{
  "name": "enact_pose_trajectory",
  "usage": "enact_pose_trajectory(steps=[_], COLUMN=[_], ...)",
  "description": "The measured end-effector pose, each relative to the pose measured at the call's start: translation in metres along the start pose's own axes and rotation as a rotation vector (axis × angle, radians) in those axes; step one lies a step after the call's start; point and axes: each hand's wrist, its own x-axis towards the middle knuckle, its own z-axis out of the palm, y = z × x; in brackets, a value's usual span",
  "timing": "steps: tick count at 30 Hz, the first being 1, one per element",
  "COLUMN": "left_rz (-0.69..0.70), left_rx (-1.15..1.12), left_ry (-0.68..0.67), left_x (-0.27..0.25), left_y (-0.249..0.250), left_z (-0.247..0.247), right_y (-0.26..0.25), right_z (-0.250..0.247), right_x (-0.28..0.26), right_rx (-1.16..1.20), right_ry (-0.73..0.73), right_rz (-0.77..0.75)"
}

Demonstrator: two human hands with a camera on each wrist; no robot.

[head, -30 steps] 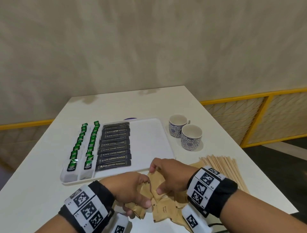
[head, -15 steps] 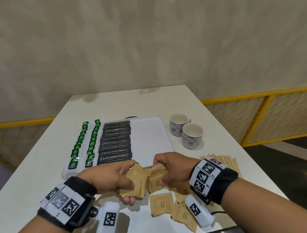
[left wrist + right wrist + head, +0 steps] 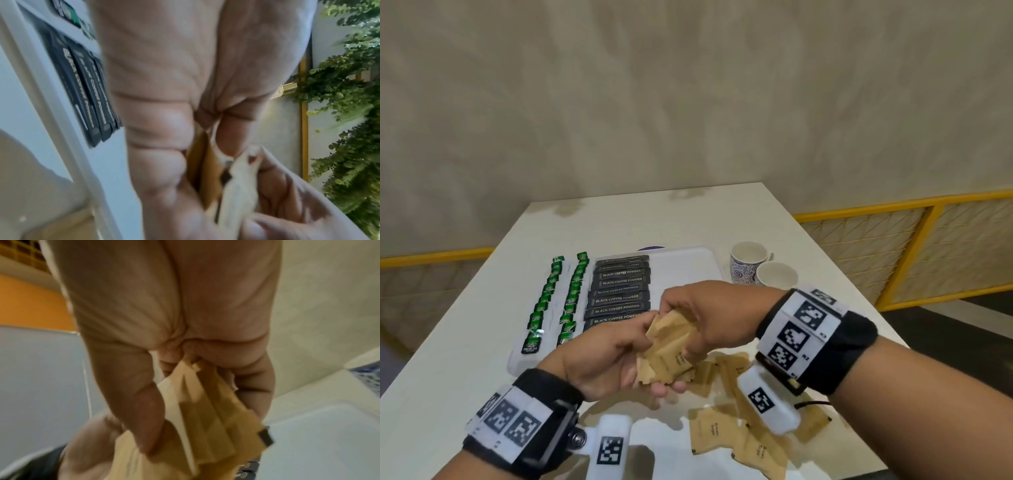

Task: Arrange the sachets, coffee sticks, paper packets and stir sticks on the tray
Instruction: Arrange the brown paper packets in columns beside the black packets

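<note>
Both hands hold one bunch of brown paper sugar packets [image 3: 667, 346] above the table's near edge. My left hand [image 3: 616, 353] cups the bunch from below and grips it; my right hand [image 3: 698, 318] pinches it from above. The wrist views show the same packets [image 3: 205, 415] [image 3: 207, 165] between curled fingers. More brown packets [image 3: 726, 435] lie loose on the table under my right wrist. The white tray [image 3: 688, 270] carries two rows of green tea sachets [image 3: 541, 308] and a column of black coffee sticks [image 3: 619, 291]. The stir sticks are hidden behind my right arm.
Two patterned cups [image 3: 748, 265] stand right of the tray. The tray's right half is bare. A yellow railing [image 3: 893, 205] runs behind the white table [image 3: 654, 219], whose right edge lies close to the cups.
Both hands have lifted the bunch of brown packets higher and brought it together in front of the tray. My right arm now covers the stir sticks.
</note>
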Motion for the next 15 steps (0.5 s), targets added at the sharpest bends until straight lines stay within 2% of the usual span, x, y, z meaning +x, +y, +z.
enact_pose_trajectory(steps=[2, 7, 10, 13, 15], left_rz=[0.022, 0.07, 0.105, 0.164, 0.192], left_rx=[-0.092, 0.084, 0.03, -0.017, -0.089], left_ry=[-0.059, 0.157, 0.22, 0.234, 0.237], left_x=[0.0, 0.005, 0.011, 0.013, 0.012], left_y=[0.003, 0.001, -0.002, -0.003, -0.002], left_z=[0.008, 0.019, 0.022, 0.022, 0.022], right_y=[-0.008, -0.014, -0.014, -0.012, -0.009], right_z=[0.006, 0.011, 0.017, 0.02, 0.018], right_x=[0.008, 0.013, 0.013, 0.014, 0.011], right_rx=[-0.046, -0.028, 0.007, -0.168, -0.183], right_ry=[0.003, -0.001, -0.045, 0.034, 0.065], right_rz=[-0.008, -0.054, -0.038, -0.059, -0.102])
